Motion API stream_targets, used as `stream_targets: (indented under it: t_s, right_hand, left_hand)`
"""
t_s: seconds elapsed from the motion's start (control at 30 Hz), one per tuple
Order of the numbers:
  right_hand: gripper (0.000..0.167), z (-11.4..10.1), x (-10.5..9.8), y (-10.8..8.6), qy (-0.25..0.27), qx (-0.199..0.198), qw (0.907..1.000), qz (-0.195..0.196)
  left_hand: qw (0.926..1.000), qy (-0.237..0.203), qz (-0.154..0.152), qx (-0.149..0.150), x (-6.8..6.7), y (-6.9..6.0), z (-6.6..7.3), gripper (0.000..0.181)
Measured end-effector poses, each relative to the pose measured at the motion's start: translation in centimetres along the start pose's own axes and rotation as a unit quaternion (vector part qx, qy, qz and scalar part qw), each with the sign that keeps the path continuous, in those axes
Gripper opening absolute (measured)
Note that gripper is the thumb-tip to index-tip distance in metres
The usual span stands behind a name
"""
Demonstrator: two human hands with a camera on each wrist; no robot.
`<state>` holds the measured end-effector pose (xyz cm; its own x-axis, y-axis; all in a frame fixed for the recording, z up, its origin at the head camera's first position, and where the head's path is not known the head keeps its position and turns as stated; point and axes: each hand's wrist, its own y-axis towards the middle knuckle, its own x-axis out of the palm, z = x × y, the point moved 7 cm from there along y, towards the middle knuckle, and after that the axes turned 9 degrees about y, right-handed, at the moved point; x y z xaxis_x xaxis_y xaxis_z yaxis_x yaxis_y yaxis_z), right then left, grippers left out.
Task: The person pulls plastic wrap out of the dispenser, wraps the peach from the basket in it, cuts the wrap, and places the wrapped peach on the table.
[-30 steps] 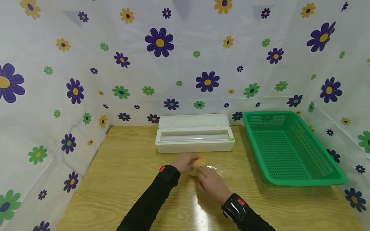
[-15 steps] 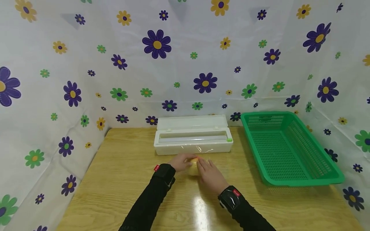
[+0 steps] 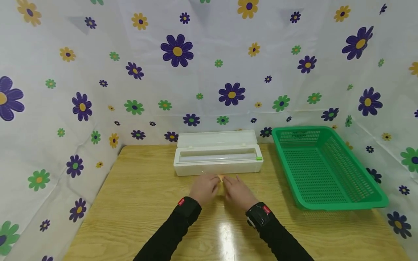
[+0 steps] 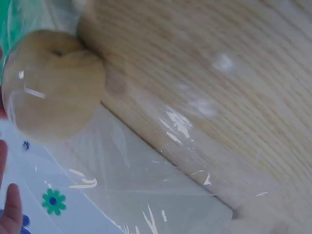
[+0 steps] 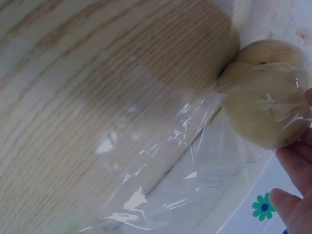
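A yellowish peach (image 3: 221, 190) sits between the two hands on the wooden table, with clear plastic wrap over it. In the left wrist view the peach (image 4: 56, 85) lies under the shiny plastic wrap (image 4: 176, 124), which spreads out beside it. The left hand (image 3: 204, 188) pinches at the wrap by the peach's top left; its fingertips are partly hidden. From the right side, the right hand (image 3: 240, 194) holds the wrapped peach, and in the right wrist view its fingers (image 5: 295, 158) touch the fruit (image 5: 265, 105) through the film.
Just behind the hands stands a white wrap dispenser box (image 3: 218, 167), its lid raised, with a film roll (image 3: 218, 157) inside. A green plastic basket (image 3: 326, 174) is at the right. Flowered cloth (image 3: 209, 72) hangs along the back and sides.
The loose film in front of the box has been drawn down toward the peach. The left hand has come closer over the fruit, its fingers more bent. The right hand has stayed nearly in place lately.
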<state>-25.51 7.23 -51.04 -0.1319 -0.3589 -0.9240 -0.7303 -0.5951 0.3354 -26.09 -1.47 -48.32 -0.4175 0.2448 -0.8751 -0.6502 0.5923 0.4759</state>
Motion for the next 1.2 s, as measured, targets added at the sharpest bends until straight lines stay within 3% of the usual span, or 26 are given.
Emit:
stream_targets:
  t_s: [0.1,0.23,0.37,0.53,0.63,0.8,0.93,1.2]
  right_hand:
    - [0.048,0.3,0.1,0.2,-0.001,0.005,0.9999,-0.01]
    - [0.051,0.5,-0.1,0.4,0.003,0.008,0.9995,-0.03]
    - [0.055,0.5,-0.6,0.7,-0.019,0.003,0.9995,-0.025]
    - [0.047,0.2,-0.8,0.5,-0.066,-0.028,0.9962,0.048]
    - [0.047,0.0,-0.2,0.3,-0.095,-0.049,0.9919,0.068]
    - [0.058,0.1,0.6,0.5,-0.097,-0.038,0.9933,0.05]
    - [0.06,0.5,1.0,0.8,-0.087,-0.018,0.9956,0.029]
    - [0.067,1.1,1.1,1.4,-0.064,0.006,0.9977,0.022]
  left_hand:
    - [0.9973,0.059,-0.024,0.036,0.6,-0.5,1.0,0.018]
    - [0.9934,0.094,-0.063,0.021,1.8,-1.0,1.0,0.035]
    - [0.9947,0.073,-0.073,-0.005,2.3,-1.0,0.5,0.039]
    - [0.9957,0.052,-0.075,-0.015,2.4,-0.6,0.4,0.039]
    - [0.9945,0.053,-0.087,-0.026,2.5,-0.5,0.2,0.041]
    - [0.992,0.039,-0.111,-0.046,3.0,-0.3,-0.3,0.046]
    - [0.9917,0.008,-0.111,-0.064,3.2,-0.3,-0.8,0.054]
    - [0.989,-0.04,-0.106,-0.096,4.3,0.2,-1.7,0.058]
